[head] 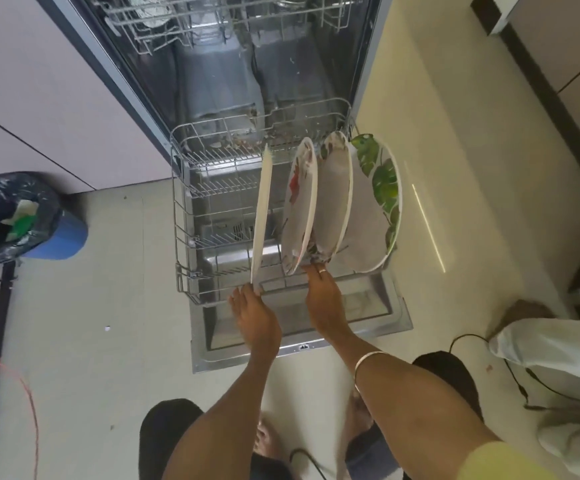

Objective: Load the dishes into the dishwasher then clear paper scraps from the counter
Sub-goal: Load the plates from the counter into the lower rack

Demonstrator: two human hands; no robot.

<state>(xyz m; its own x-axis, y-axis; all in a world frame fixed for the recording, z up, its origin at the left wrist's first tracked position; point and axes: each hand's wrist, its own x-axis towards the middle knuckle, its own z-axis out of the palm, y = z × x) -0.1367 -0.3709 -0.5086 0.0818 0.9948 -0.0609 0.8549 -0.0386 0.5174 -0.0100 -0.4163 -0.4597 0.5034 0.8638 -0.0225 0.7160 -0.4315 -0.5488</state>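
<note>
A: Where are the dishes?

B: Four round plates stand on edge in the pulled-out grey wire lower rack [181,216] of the open stainless-steel dishwasher [302,327]. All are in the rack's right half, towards its front edge. The plain white plate [261,216] is the leftmost and stands apart from the others. Next comes a white plate with a red pattern [299,209], then a white plate with a faded leaf print [333,199], and against the rack's right edge a large white plate with green leaves [382,188]. These three lean close together.

A: And the hands?

B: The left hand [255,315] pinches the bottom rim of the plain white plate at the rack's front edge. The right hand [325,299], with a ring on one finger and a metal bangle [364,367] on the wrist, reaches the lower rims of the red-patterned and faded-leaf plates; its fingers touch them, but a grip cannot be made out.

A: Anything else?

B: The wire upper rack [219,19] sits in the tub. On the pale floor left of the dishwasher stands a blue bin with a black liner [39,230], scraps inside. Another person's white sleeve [555,351] shows at the right.
</note>
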